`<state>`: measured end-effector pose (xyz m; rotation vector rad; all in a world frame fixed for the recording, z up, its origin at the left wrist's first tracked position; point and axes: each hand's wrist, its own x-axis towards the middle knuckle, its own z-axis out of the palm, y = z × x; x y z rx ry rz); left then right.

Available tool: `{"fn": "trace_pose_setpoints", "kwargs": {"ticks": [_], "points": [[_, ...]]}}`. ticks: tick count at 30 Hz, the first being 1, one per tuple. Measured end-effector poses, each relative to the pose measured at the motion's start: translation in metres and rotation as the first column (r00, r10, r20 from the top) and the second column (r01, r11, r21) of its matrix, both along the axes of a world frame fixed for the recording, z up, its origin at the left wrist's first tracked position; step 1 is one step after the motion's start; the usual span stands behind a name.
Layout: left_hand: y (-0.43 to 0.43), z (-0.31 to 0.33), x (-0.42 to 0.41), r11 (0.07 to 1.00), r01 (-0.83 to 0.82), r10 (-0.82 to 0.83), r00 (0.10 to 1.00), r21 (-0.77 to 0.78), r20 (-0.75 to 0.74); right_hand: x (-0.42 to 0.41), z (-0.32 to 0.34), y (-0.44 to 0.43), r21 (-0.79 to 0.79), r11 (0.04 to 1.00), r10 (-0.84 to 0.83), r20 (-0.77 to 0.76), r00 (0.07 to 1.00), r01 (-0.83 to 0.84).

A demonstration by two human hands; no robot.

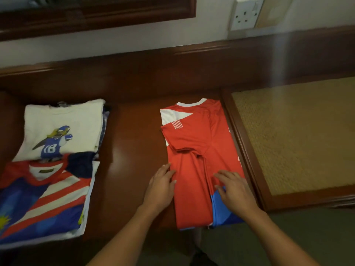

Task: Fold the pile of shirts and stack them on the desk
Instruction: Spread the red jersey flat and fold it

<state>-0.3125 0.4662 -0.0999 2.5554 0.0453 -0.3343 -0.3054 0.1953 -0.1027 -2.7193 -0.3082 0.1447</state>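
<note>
Red shirt (196,150) — white collar, blue hem patch. Left of it: white shirt (63,116), blue print; red-and-white striped jersey (57,192), seemingly navy-sleeved.

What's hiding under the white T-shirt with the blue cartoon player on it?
Under the white cartoon T-shirt, edges of more folded clothes peek out at its right side, one blue-checked. The rest is covered, so how many lie there cannot be told.

Hotel-like room: wooden desk (132,131); wall socket (245,15).
</note>
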Motion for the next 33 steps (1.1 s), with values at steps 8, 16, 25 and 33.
{"fn": "trace_pose_setpoints", "kwargs": {"ticks": [8, 16, 25, 33], "points": [[0.025, 0.037, 0.041, 0.953, -0.255, 0.26, 0.966, -0.164, 0.007, 0.033, 0.025, 0.02, 0.048, 0.999, -0.006, 0.052, 0.999, 0.004], [0.047, 0.021, 0.141, 0.806, -0.522, 0.532, 0.846, -0.28, -0.047, 0.128, 0.025, 0.069, -0.083, 0.994, 0.071, 0.025, 0.997, -0.068], [0.025, 0.006, 0.214, 0.846, -0.504, 0.52, 0.852, -0.176, 0.059, 0.148, 0.0, 0.068, -0.002, 0.984, 0.178, 0.177, 0.968, -0.18], [0.021, 0.005, 0.226, 0.911, -0.399, 0.402, 0.916, -0.099, 0.009, 0.128, 0.002, 0.08, -0.062, 0.99, 0.131, 0.095, 0.987, -0.126]]}}
